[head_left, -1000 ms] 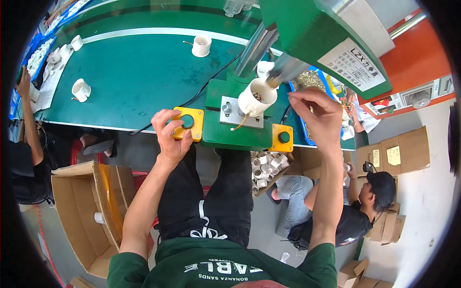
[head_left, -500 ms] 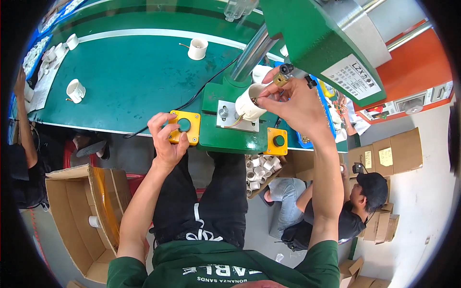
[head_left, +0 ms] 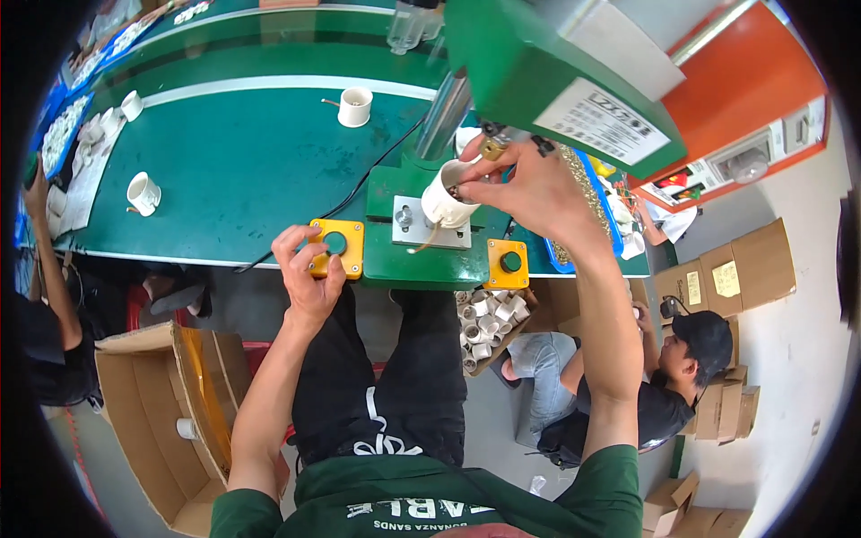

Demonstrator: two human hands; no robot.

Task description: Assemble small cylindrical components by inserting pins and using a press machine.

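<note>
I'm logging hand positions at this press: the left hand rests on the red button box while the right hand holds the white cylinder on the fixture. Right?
Not quite: the head view shows the left hand on a yellow button box, not a red one. The right hand does hold the white cylinder on the fixture.

A long green workbench (head_left: 224, 170) spans the room above a grey floor (head_left: 502, 430) crowded with open cardboard boxes (head_left: 161, 412) (an orange wall (head_left: 762, 81) stands right).
</note>
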